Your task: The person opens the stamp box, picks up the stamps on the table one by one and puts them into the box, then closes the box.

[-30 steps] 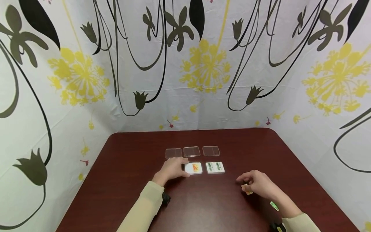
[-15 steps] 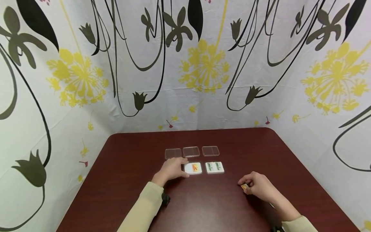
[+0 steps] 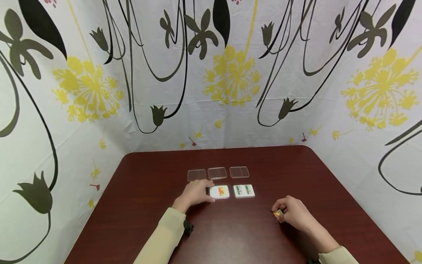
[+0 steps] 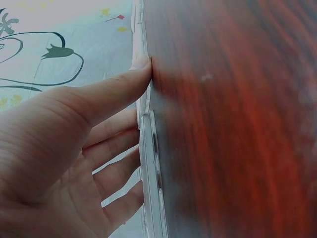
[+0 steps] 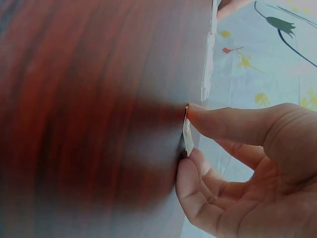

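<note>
My right hand (image 3: 294,214) pinches a small, thin orange-and-yellow card piece (image 3: 278,214) between thumb and fingers, close over the table at right. In the right wrist view this piece (image 5: 187,139) stands edge-on between the thumb and fingertips. My left hand (image 3: 194,192) holds a clear case with a white card and orange picture (image 3: 219,191), thumb at the near edge and forefinger at the far edge. Beside it lies another case with green printing on white (image 3: 244,190). In the left wrist view, a case edge (image 4: 153,173) stands in front of the other fingers.
Three transparent rectangular lids (image 3: 217,172) lie in a row behind the cases. The dark red-brown table (image 3: 148,176) has rounded far corners. A flower-patterned cloth (image 3: 230,121) hangs around its back and sides.
My right hand has shifted slightly and now covers more of the orange piece, which has turned. The green piece by the right wrist has gone behind the arm. The left hand stays put.
</note>
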A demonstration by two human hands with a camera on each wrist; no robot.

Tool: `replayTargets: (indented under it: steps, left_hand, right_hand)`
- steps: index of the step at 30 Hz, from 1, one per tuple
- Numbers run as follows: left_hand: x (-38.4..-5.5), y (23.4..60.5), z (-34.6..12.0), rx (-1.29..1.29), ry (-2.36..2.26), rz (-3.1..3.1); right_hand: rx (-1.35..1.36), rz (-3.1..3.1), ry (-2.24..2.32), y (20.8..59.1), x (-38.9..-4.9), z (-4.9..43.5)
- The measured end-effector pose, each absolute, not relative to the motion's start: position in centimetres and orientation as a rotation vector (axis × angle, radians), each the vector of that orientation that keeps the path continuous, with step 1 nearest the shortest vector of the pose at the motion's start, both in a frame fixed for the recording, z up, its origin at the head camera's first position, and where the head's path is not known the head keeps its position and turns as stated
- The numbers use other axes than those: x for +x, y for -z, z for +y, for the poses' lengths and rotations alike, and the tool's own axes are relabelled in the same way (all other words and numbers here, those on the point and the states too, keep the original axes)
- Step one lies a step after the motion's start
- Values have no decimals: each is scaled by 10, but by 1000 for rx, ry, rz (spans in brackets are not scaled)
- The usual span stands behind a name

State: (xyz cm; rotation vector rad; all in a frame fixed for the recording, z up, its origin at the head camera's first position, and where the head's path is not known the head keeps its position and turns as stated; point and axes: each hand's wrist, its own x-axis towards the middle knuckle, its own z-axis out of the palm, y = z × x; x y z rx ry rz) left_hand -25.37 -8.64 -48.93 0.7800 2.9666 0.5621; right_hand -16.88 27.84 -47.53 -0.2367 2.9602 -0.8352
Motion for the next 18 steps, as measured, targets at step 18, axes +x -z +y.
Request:
replayTargets:
  steps: [18]
  left_hand:
    - [-252,489,-88,792,-590,2959]
  right_hand:
    - [-264,2780,1071,477,-169,290]
